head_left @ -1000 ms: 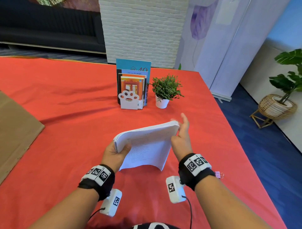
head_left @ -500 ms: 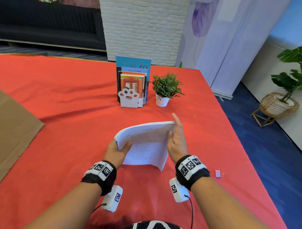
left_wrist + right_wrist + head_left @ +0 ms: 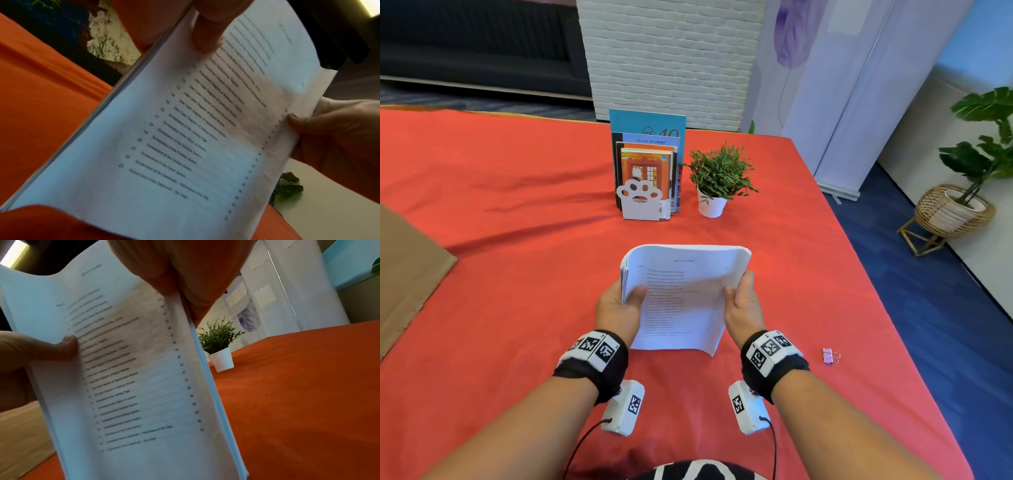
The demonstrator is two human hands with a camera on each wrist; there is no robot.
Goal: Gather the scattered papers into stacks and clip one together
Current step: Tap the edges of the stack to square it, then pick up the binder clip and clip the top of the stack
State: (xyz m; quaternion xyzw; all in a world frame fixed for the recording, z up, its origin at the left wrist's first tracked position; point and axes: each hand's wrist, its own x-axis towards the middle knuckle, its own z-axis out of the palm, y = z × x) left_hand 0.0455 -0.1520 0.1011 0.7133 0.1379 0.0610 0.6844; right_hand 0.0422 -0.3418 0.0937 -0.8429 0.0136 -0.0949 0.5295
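Left hand (image 3: 616, 310) grips the left edge of the paper stack (image 3: 681, 298), thumb curled over the printed top sheet, fingers hidden behind the stack. Right hand (image 3: 744, 305) grips the right edge the same way: thumb on the front near the page-number column, fingers behind. Both hands closed on the stack, one per side.

The stack stands roughly upright, bottom edge down at the red tablecloth (image 3: 517, 274); the head view shows the lower right corner touching the cloth, with the upper part bowing over away from the person. Top sheet is a numbered list with page numbers on the right; the text is blurred in both wrist views. Sheet edges look fairly flush along both sides in the wrist views.

Pink binder clip (image 3: 829, 355) lies on the cloth to the right of the right wrist, apart from the stack, not touched.

Farther back on the table: a white paw-shaped bookend (image 3: 638, 202) in front of a row of upright books (image 3: 650, 150), and just to their right a small green plant in a white pot (image 3: 712, 205). Brown cardboard sheet (image 3: 407, 274) lies at the left edge of the table. Off the table to the right: blue floor and a larger plant in a wicker basket stand (image 3: 952, 212).
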